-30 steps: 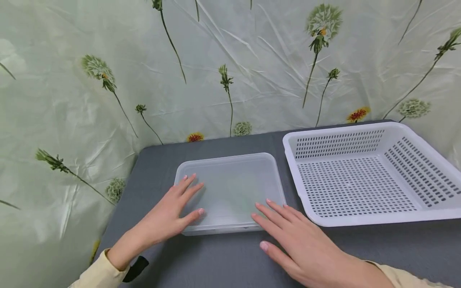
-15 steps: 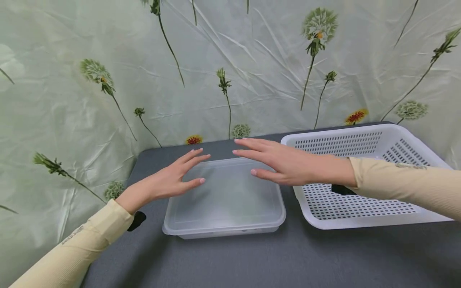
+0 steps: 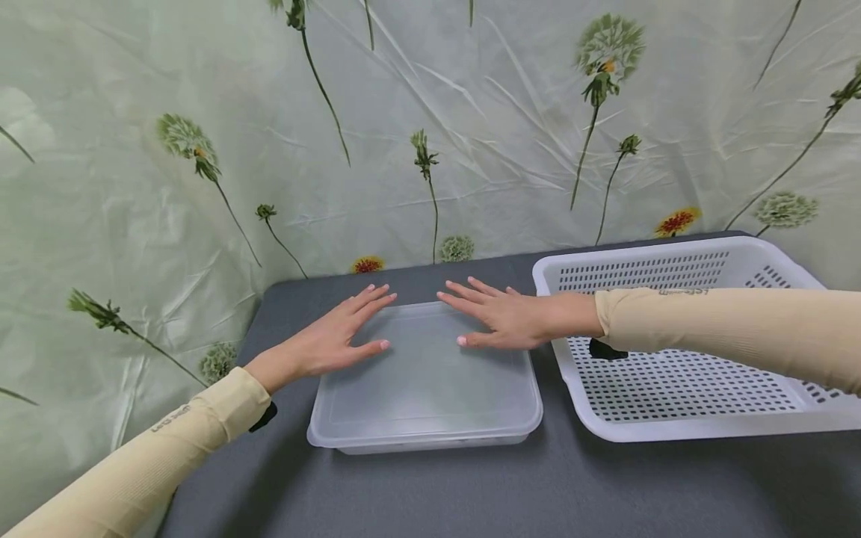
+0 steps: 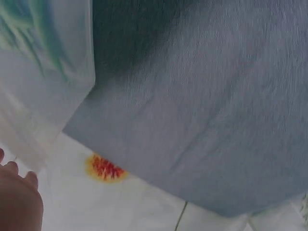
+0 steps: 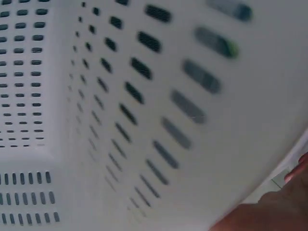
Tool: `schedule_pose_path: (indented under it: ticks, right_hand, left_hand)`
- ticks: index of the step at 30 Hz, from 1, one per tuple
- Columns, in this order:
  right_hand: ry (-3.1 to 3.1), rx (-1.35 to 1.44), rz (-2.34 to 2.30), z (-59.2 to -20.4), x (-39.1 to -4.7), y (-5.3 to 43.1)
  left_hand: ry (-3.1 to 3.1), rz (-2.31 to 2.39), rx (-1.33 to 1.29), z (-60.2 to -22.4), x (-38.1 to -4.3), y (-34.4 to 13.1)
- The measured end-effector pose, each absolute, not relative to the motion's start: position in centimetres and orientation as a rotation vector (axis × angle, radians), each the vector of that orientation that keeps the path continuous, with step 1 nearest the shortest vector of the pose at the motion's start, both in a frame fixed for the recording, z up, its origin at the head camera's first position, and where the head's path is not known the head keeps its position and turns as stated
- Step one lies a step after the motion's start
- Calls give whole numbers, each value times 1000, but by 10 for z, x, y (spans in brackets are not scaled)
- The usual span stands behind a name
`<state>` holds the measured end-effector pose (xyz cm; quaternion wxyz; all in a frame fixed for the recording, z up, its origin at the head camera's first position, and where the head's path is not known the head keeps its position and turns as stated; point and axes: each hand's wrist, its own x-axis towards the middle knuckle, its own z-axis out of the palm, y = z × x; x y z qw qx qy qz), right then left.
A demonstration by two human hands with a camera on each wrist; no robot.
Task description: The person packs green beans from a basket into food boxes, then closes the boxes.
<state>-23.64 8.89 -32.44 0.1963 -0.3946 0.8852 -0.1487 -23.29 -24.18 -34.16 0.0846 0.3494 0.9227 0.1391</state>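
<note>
A translucent plastic container (image 3: 437, 444) lies on the grey cloth with its flat lid (image 3: 424, 396) on top. My left hand (image 3: 336, 340) reaches over the lid's far left part, fingers extended and thumb spread. Over the far right corner is my right hand (image 3: 504, 320), palm down with straight fingers. Neither hand grips anything; whether they touch the lid cannot be told. In the left wrist view, blurred green shapes (image 4: 36, 36) show through the container's side, and part of the left hand (image 4: 19, 202) appears at the corner. The right wrist view catches an edge of the right hand (image 5: 269, 211).
A white perforated plastic basket (image 3: 646, 430) stands right of the container, its inside showing no contents; the right forearm passes above it. Grey cloth (image 3: 417, 497) covers the table, and a flower-printed curtain (image 3: 377, 187) hangs behind its far edge.
Both hands have moved away from the container's near side to its far side, the right one farthest. Over the last half second the right hand has flattened lower toward the lid.
</note>
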Motion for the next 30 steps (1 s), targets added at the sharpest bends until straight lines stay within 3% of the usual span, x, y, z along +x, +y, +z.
schedule_pose_path:
  ticks: [16, 30]
  right_hand:
    - [2537, -1209, -256, -341, -227, 98]
    - [2597, -1218, -146, -350, -224, 96]
  left_hand:
    - [2862, 205, 1202, -364, -221, -239]
    - [2834, 122, 1253, -361, -222, -240]
